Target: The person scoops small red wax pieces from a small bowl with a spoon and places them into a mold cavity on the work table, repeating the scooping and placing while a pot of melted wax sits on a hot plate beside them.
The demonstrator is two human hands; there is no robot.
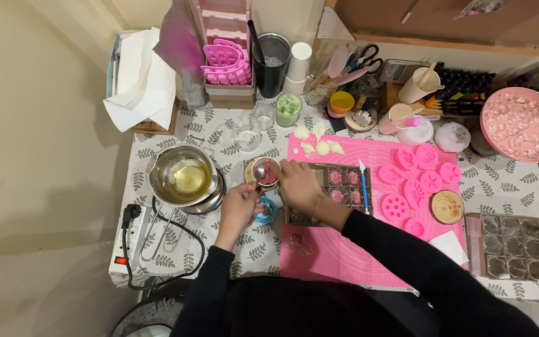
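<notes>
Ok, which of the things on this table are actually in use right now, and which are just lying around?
In use:
left hand at the small cup
right hand over the small cup
small cup of pink mix
grid mould

Lying about:
metal pot of melted wax
pink flower moulds
pink plate
scissors

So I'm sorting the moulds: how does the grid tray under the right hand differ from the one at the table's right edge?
The tray under the right hand lies on the pink mat, and several of its cells hold pink pieces. The tray at the right edge lies off the mat on the leaf-print cloth, its cells look clear with no pink in them, and no hand is near it. Both are rectangular grids of square cells.
</notes>
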